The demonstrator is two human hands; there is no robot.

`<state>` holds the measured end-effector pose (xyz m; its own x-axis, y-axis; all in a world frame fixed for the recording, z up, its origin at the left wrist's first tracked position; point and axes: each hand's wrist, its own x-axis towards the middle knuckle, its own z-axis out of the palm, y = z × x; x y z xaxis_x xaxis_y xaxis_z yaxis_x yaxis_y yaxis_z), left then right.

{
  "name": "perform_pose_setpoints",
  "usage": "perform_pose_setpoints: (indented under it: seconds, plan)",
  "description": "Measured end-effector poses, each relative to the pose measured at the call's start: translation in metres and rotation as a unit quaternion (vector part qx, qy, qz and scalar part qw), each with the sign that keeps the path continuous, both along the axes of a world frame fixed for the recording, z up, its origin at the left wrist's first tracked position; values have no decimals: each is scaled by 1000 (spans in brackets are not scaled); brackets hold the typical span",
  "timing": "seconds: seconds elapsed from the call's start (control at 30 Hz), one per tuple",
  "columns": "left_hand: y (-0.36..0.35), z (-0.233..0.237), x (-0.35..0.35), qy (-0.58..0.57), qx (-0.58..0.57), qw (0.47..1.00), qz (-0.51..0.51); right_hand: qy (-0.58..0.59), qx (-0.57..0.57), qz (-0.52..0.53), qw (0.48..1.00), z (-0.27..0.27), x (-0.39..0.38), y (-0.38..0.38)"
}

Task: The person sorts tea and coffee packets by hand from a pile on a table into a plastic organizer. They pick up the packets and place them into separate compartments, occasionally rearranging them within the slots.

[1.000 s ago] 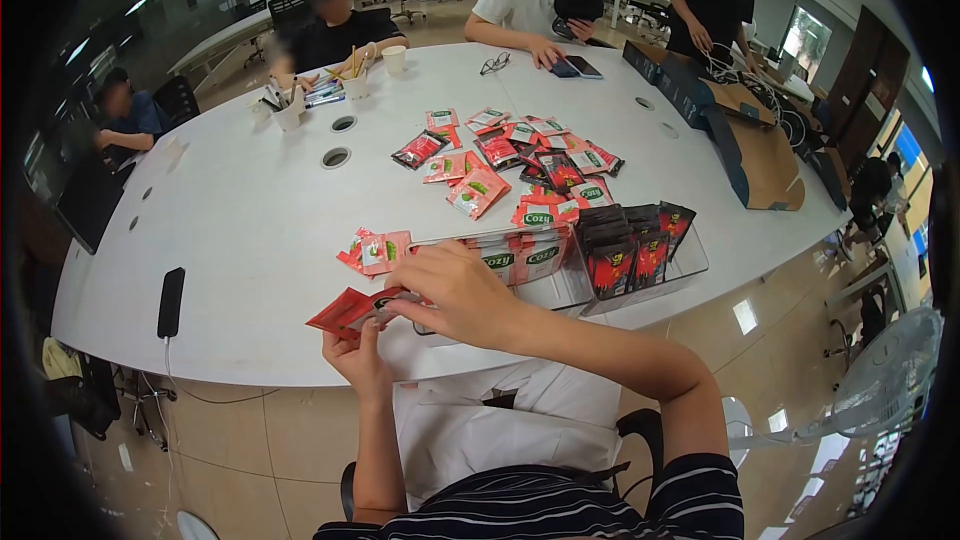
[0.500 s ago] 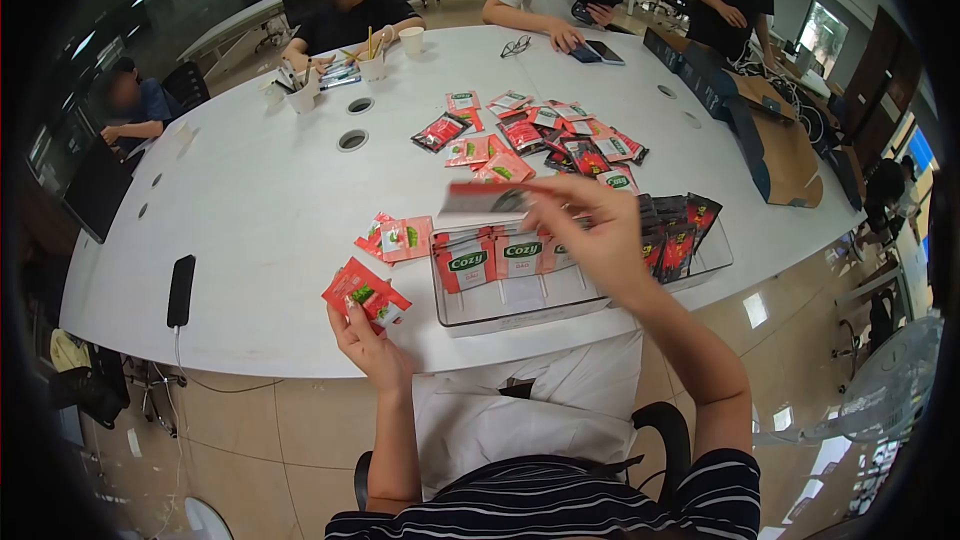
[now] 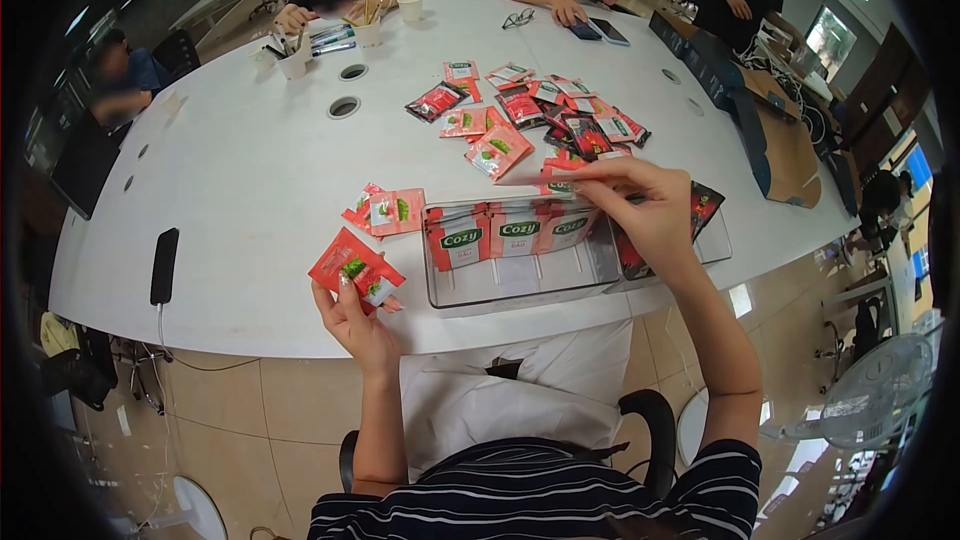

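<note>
My left hand (image 3: pixel 360 325) pinches red sachets (image 3: pixel 354 268) left of a clear plastic box (image 3: pixel 520 292). Over the box, my right hand (image 3: pixel 640 202) grips a thin sachet (image 3: pixel 540 179) seen nearly edge-on. Rows of Cozy sachets (image 3: pixel 518 231) stand upright in the box's left part. Dark sachets (image 3: pixel 706 208) are in its right part, partly hidden by my right hand. Two pink-red sachets (image 3: pixel 396 210) lie on the table just beyond my left hand. A loose pile of pink, red and black sachets (image 3: pixel 545 105) spreads out behind the box.
A phone (image 3: pixel 165 266) with a cable lies at the left of the white table (image 3: pixel 240 210). Cups (image 3: pixel 294 62) with pens, glasses (image 3: pixel 518 18) and opened cardboard (image 3: pixel 780 145) are farther back. Several people are around the table's far side.
The sachet in my right hand has come lower and nearer edge-on. My right hand has moved slightly right. The view has shifted, and my left hand still holds its red sachets.
</note>
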<state>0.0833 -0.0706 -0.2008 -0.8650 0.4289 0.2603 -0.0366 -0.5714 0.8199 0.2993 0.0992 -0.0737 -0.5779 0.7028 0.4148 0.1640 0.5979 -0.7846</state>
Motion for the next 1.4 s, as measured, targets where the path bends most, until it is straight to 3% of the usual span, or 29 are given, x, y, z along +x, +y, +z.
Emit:
perform_pose_setpoints:
  seconds: [0.03,0.13,0.23,0.33,0.67,1.2,1.4]
  plan:
    - [0,-1,-1,1,0,1000,1,-36,108,-32,993,1,3,3]
    - [0,-2,-3,-6,-3,1000,-14,-145,263,44,953,20,0,0]
    - [0,-2,-2,-4,-4,1000,-12,-256,262,114,923,3,-10,-3]
    - [3,1,0,-19,-23,999,19,-298,377,138,866,-28,-30,1]
    - [3,-3,-2,-2,-26,1000,-8,-310,465,37,828,-48,-48,0]
    - [4,0,1,7,-35,999,17,-280,551,30,785,-47,-52,9]
    - [4,-8,-2,22,-43,998,28,-247,555,46,793,-48,-46,7]
